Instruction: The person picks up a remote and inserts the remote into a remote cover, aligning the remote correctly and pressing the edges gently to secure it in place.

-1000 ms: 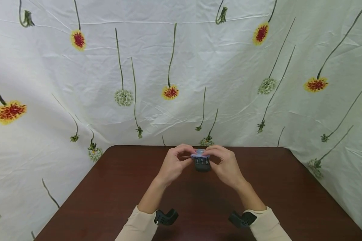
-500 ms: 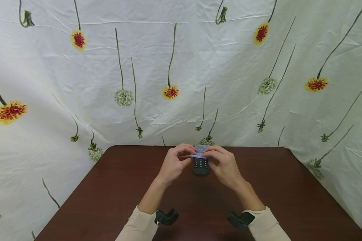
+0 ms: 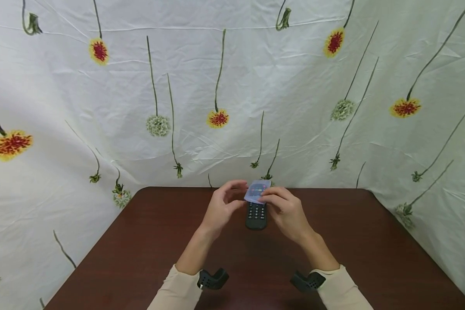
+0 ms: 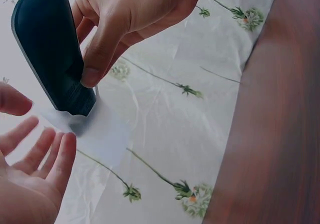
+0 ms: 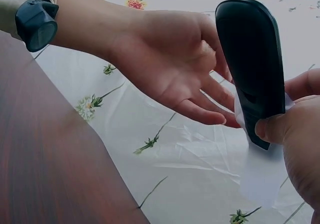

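A black remote control [image 3: 256,217], keypad up in the head view, has its far end inside a translucent bluish-white sleeve [image 3: 257,190]. From the right, my right hand [image 3: 289,212] pinches the remote and the sleeve together where the sleeve's mouth begins. The right wrist view shows that thumb pressed on the back of the remote [image 5: 252,64]. On the other side, my left hand [image 3: 223,207] has its fingers loosely spread, with the fingertips beside the sleeve's left edge. In the left wrist view the left hand's fingers [image 4: 62,159] are extended just below the sleeve's mouth.
A dark reddish-brown table [image 3: 170,241] lies under both hands. Behind it hangs a white cloth [image 3: 310,142] printed with flowers. Each wrist wears a black camera mount, one on the left [image 3: 213,279] and one on the right [image 3: 308,281].
The left fingers have loosened from the sleeve and spread away. The remote and sleeve have tilted, so more of the sleeve's face and the keypad shows. The right hand keeps its pinch.
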A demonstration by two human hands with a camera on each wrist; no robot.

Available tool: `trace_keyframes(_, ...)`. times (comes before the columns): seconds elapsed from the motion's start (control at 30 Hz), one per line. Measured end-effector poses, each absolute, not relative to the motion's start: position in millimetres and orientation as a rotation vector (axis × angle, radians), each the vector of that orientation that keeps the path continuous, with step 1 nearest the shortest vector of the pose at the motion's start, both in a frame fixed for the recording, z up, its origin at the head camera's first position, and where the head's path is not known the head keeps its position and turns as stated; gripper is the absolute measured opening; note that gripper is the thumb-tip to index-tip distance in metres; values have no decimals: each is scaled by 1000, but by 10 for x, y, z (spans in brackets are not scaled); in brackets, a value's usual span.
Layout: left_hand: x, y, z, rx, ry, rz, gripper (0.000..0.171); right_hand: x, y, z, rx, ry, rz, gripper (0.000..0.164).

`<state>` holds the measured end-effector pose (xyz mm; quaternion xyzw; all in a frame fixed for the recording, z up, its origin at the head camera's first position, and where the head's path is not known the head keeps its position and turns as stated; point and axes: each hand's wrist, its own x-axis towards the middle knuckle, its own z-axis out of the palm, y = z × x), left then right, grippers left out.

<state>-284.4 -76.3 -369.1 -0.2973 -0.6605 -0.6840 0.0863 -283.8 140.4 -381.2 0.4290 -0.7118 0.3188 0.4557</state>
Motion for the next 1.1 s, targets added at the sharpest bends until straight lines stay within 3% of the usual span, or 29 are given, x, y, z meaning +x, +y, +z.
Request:
trace_keyframes(0.3,-2818,-743,-3650,-667,-2150,-2257,42,-2816,1401,-3806,1060,-1755,755,37)
trace_keyframes(1.1,-2806,-706,-3657,-704,-2094,-2440,37,-2833,1397,-3813,1083,-1756,727,38)
